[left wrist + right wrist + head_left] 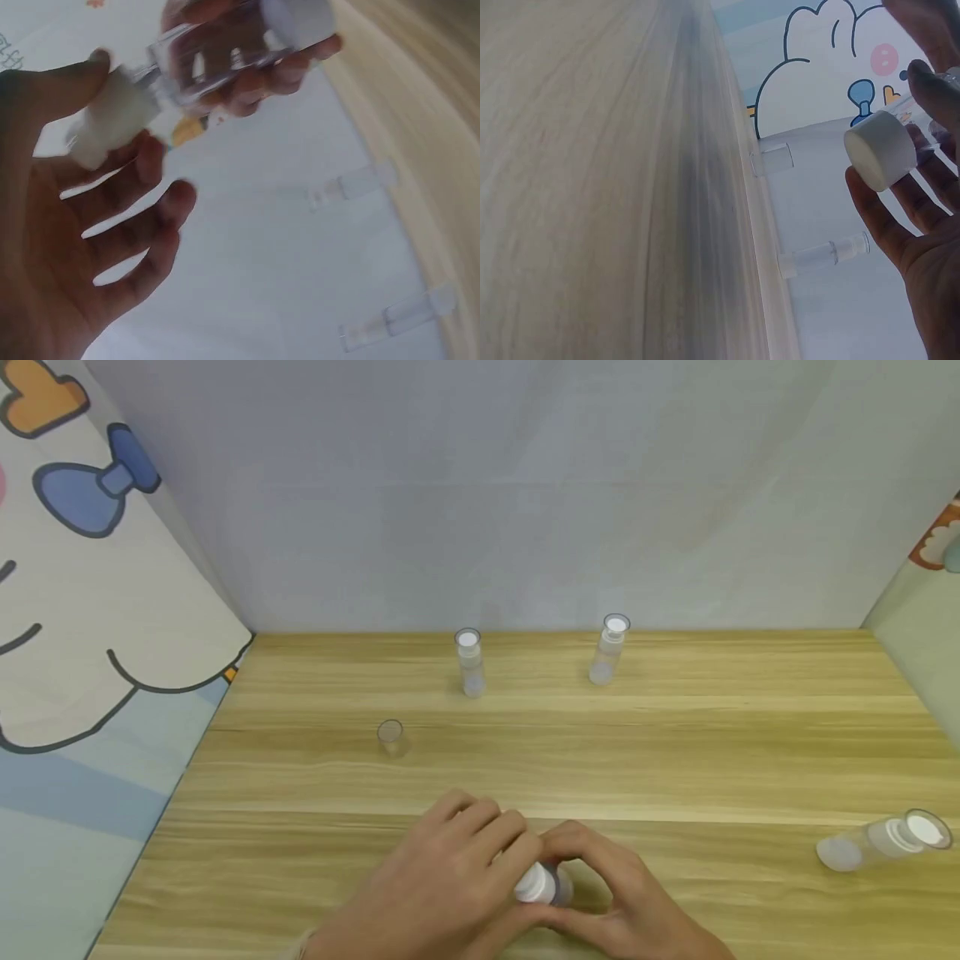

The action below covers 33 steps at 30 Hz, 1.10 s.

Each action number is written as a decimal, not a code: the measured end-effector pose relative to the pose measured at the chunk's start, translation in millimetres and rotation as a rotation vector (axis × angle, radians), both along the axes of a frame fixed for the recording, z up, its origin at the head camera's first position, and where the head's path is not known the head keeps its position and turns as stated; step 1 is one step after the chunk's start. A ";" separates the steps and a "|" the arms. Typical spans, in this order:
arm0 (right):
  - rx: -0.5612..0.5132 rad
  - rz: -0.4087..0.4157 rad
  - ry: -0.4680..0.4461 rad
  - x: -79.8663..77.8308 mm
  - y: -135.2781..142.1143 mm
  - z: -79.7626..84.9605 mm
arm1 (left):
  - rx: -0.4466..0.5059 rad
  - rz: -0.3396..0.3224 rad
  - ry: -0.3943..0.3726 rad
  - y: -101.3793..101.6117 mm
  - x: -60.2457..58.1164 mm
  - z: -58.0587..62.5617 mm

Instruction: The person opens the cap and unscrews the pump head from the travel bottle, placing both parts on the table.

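Observation:
Near the front of the table, both hands hold one small clear bottle [563, 887] with a white pump top [536, 883]. My left hand [442, 877] pinches the white top between thumb and fingers, its other fingers loosely bent. The clear body is gripped by my right hand [633, 893], whose fingers curl round it. In the left wrist view the white top [118, 116] sits at the neck end of the clear body [225, 56]; whether it is still attached I cannot tell. The bottle's white base [881, 150] points toward the table in the right wrist view.
A small clear cap [390, 739] stands on the wooden table [300, 785] at left. Two capped bottles stand at the back, one in the middle [470, 664] and one farther right [607, 650]. Another capped bottle [877, 842] stands at far right. A pale curtain [525, 493] hangs behind.

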State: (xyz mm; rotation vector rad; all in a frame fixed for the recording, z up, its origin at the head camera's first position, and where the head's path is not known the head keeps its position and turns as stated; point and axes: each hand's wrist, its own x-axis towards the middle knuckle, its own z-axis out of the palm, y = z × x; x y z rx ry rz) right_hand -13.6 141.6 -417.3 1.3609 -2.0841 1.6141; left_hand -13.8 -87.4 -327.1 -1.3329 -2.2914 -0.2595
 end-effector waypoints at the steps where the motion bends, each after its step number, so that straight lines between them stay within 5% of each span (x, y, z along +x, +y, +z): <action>1: 0.003 -0.002 0.000 0.3 -0.3 0.3 | 0.016 0.023 0.005 0.6 0.1 -1.9; 11: 0.030 -0.010 -0.010 3.6 -1.3 -1.2 | 0.229 0.094 0.054 4.5 -0.7 -23.1; 22: -0.004 -0.026 0.004 1.2 -1.4 -4.8 | 0.377 0.095 -0.023 -3.7 -3.2 -22.5; 33: -0.040 -0.005 0.025 -2.1 -1.7 -5.7 | 0.421 0.174 -0.056 -15.5 -21.5 -28.0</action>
